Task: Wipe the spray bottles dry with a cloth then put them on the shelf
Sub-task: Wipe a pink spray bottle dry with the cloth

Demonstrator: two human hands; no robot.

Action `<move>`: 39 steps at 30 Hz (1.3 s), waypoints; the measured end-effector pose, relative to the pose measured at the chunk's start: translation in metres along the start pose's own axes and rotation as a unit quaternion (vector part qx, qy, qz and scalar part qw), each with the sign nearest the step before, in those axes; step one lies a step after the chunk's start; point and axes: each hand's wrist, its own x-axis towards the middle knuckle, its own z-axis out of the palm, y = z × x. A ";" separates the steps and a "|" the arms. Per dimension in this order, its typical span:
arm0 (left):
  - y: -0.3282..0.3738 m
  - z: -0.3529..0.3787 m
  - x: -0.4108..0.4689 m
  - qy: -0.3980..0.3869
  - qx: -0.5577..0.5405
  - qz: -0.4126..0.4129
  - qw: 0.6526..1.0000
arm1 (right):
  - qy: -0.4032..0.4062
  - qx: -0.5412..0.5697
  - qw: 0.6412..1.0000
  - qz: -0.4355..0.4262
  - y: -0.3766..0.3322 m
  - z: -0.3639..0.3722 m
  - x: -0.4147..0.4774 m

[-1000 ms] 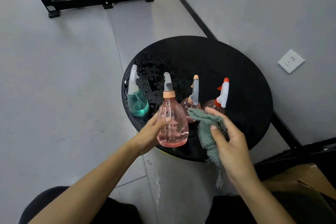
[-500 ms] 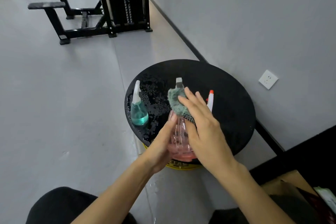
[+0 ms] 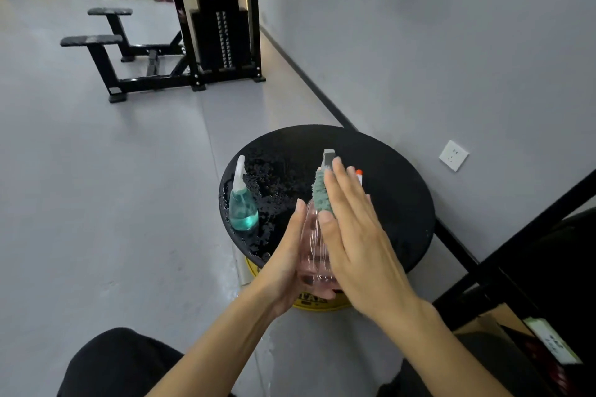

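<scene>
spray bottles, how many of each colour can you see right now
teal spray bottle: 1
pink spray bottle: 1
orange-tipped spray bottle: 1, only its nozzle shows, body colour hidden
total: 3 in view

Left bottle [image 3: 242, 208] stands on the table's [image 3: 396, 177] left edge. Middle bottle [image 3: 313, 251] is between left hand [image 3: 287, 264] and right hand [image 3: 353, 235]; right bottle [image 3: 359, 173] stands behind it.
</scene>
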 end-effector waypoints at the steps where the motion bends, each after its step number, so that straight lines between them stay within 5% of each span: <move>1: 0.000 0.002 -0.002 0.006 0.002 -0.002 1.000 | 0.000 0.009 1.000 -0.002 0.001 -0.002 0.001; 10: -0.002 0.005 -0.003 0.023 -0.033 0.028 0.999 | -0.002 -0.067 0.998 0.009 -0.018 0.005 -0.038; 18: -0.007 0.011 -0.003 0.049 -0.024 -0.002 0.999 | -0.024 0.030 0.998 0.050 -0.003 -0.005 -0.003; 24: -0.001 0.007 -0.004 0.050 -0.072 0.041 0.995 | -0.030 -0.054 0.998 0.006 -0.012 0.011 -0.037; 29: -0.005 0.012 -0.006 0.041 -0.021 0.019 0.999 | -0.001 0.015 0.999 0.039 0.000 0.002 -0.006; 39: -0.002 0.011 -0.008 0.054 -0.087 0.043 0.994 | -0.005 -0.031 0.999 0.019 -0.006 0.013 -0.033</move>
